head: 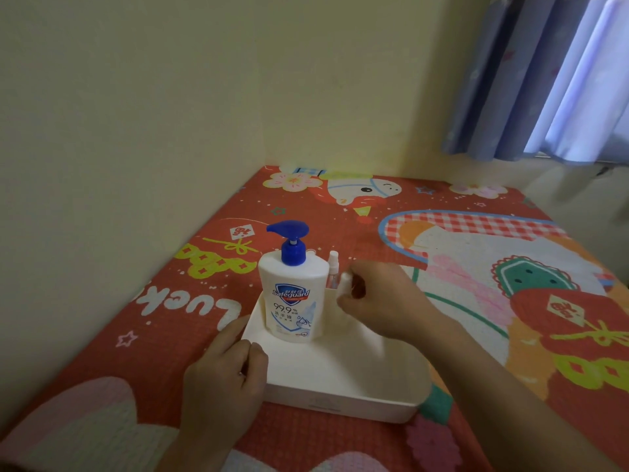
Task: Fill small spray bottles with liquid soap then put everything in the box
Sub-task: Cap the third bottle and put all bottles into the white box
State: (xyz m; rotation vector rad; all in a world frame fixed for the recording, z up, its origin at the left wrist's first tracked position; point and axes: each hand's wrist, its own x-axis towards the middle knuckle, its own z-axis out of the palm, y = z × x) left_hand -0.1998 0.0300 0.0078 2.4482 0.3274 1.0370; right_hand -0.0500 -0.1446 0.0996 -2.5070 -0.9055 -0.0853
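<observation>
Two grips at work: right hand (384, 298) pinching small white-capped spray bottle (345, 287), lowering it into shallow white plastic box (340, 400). Left hand (221, 379) curled on box's near-left rim, probably steadying. Just left of right grip, inside box: white soap pump bottle with blue nozzle (291, 294), clear spray bottle (333, 267) behind.

left hand (223, 376) low, near side, fingers curled over box (340, 396) edge | right hand (384, 298) further out, fingers pinching small white cap (345, 284) | both forearms bare

The soap bottle (292, 294) reads "Safeguard" and "99.9%"; the mat (442, 233) reads "Luck".
</observation>
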